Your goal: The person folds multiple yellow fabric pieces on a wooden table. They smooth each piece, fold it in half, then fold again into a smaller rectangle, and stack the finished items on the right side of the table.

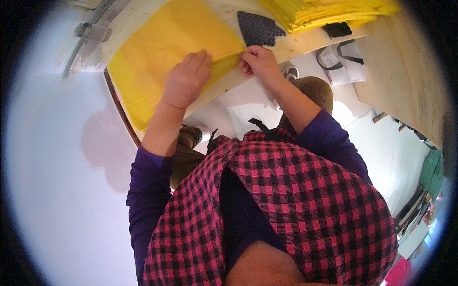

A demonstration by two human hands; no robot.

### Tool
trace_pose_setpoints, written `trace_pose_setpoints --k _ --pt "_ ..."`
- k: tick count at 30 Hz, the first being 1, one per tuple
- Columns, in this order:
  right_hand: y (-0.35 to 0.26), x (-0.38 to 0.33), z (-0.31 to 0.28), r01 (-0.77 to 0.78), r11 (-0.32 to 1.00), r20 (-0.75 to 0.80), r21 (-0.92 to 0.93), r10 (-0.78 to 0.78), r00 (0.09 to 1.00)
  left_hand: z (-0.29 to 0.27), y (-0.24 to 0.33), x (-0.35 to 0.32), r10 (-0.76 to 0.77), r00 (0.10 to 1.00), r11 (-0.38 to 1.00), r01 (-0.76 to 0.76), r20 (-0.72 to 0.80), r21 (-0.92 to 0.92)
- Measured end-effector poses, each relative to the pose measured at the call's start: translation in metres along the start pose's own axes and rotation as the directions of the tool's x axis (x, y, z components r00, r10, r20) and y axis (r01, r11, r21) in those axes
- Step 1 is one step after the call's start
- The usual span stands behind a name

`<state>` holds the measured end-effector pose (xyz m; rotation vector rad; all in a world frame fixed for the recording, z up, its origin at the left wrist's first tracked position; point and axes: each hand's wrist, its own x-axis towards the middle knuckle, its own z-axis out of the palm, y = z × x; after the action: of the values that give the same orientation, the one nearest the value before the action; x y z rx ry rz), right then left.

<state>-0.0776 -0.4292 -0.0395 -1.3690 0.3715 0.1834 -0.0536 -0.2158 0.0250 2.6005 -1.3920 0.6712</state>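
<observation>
yellow sheet [167,52] — matt, smooth, paper-like | tabletop [305,45] — pale bare wood | dark pad [259,28] — rough, knobbly

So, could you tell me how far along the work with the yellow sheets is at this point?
Done: a yellow sheet lies spread on the wooden table. In hand: the left hand presses flat on it, while the right hand pinches its near edge, so it looks mid-handling. Left: a tall stack of yellow sheets waits at the far side, beside a dark textured piece. How many are finished cannot be told.
</observation>
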Motion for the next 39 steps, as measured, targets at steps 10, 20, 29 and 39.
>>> trace_pose_setpoints --k 10,20,29,39 --pt "0.0 -0.002 -0.004 0.007 0.993 0.025 -0.116 -0.004 1.0 0.032 0.023 -0.02 -0.128 0.989 0.992 0.129 0.07 -0.008" --pt "-0.034 -0.019 0.013 0.653 0.025 0.419 -0.757 -0.748 0.515 0.035 0.017 -0.019 -0.215 0.977 0.968 0.213 0.001 -0.132" --pt "-0.048 0.005 0.045 0.732 -0.28 0.739 -0.621 -0.522 0.427 0.025 0.013 -0.015 -0.245 0.969 0.959 0.239 -0.024 -0.156" --pt "-0.072 0.019 0.046 0.77 -0.213 0.761 -0.602 -0.443 0.473 -0.005 0.018 -0.058 -0.551 0.832 0.834 0.548 -0.065 -0.056"
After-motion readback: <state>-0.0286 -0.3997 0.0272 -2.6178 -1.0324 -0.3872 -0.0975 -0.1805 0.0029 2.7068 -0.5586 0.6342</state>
